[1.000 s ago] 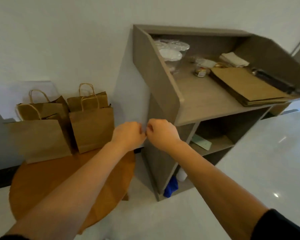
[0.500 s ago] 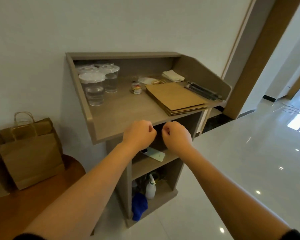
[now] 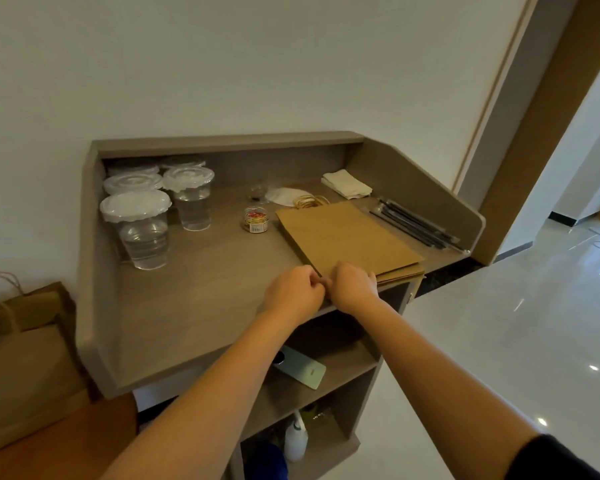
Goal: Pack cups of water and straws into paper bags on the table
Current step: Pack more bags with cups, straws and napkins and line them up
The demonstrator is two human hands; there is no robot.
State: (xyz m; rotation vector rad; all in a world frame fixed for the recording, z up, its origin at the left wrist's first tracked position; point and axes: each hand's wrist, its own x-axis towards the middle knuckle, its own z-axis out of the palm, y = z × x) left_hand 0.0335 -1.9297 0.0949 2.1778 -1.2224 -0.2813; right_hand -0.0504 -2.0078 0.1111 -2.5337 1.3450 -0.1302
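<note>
A person stands at a wooden counter, both fists curled and touching at its front edge. The left hand and right hand meet at the near corner of a flat stack of paper bags; whether they pinch it is unclear. The stack's long axis runs away rightward. Lidded water cups stand far left, nearer the left hand; straws far right.
</note>
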